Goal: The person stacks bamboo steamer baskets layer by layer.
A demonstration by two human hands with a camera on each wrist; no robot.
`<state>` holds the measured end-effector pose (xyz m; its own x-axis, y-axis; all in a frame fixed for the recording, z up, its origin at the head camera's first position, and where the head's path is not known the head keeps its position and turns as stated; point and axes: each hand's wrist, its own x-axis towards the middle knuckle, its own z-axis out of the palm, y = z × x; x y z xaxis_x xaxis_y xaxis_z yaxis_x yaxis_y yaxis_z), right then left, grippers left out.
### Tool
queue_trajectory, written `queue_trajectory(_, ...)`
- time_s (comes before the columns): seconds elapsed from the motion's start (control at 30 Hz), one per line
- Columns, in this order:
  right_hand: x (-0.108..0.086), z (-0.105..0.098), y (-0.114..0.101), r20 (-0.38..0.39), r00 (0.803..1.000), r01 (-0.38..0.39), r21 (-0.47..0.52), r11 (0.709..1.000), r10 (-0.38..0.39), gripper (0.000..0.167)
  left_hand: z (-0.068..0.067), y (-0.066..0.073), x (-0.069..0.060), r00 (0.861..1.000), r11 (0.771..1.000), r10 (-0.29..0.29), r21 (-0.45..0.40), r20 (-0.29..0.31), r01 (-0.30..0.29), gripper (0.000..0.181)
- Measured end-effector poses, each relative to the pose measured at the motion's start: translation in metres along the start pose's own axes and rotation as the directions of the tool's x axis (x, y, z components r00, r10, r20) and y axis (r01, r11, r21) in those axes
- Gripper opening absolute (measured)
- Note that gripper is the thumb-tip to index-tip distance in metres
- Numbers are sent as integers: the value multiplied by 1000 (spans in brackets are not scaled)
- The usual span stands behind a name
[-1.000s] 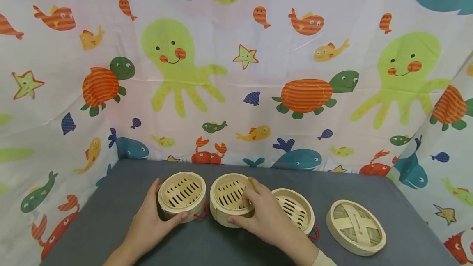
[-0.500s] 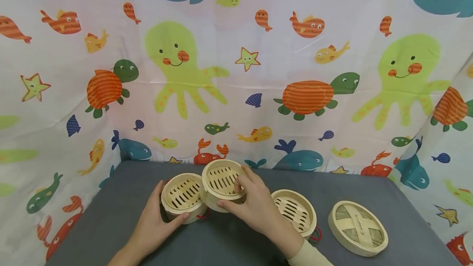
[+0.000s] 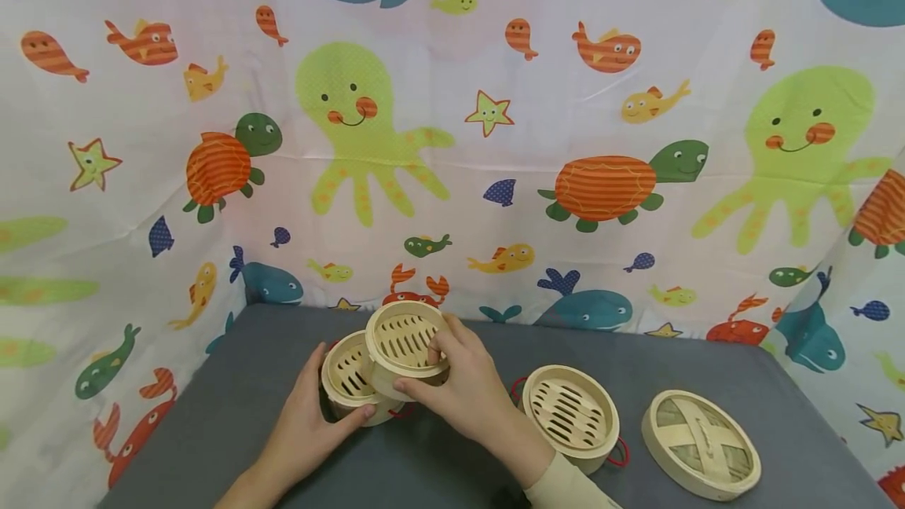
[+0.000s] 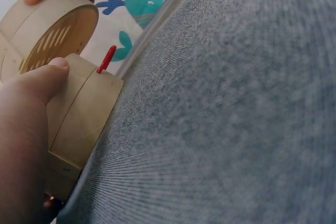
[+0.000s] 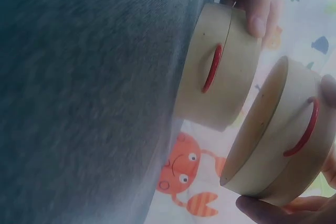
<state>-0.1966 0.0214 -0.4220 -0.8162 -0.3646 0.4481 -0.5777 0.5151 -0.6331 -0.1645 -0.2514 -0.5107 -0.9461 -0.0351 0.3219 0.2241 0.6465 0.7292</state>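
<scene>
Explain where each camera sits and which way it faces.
Head: on the head, forward and down at the table; left hand and right hand show.
Left wrist: worn there, faces the lower basket; both hands show.
Right wrist: worn there, faces the raised basket; both hands show.
Both wrist views share these two baskets.

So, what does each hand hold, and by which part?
The right hand holds the upper basket by its side wall; the left hand holds the lower basket likewise.
</scene>
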Motion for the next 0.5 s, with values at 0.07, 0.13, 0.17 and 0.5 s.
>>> queue_trajectory(0.07, 1, 4, -1, 1, 1000, 5, 1, 1000, -5, 55, -1, 1, -1, 1000, 1000, 1, 6, 2, -1, 128)
queue_trajectory(0.13, 3, 7, -2, 0, 1000, 16, 2, 1000, -16, 55, -1, 1, -1, 1000, 1000, 2, 9, 7, -2, 128)
queue_trajectory(0.17, 4, 9, -2, 0, 1000, 22, 0, 1000, -22, 55, -2, 1, -1, 1000, 1000, 2, 9, 11, -2, 129)
queue_trajectory(0.5, 14, 25, -6, 16, 999, 52, -23, 998, -52, 54, -2, 1, -2, 1000, 1000, 8, 17, 19, -9, 129)
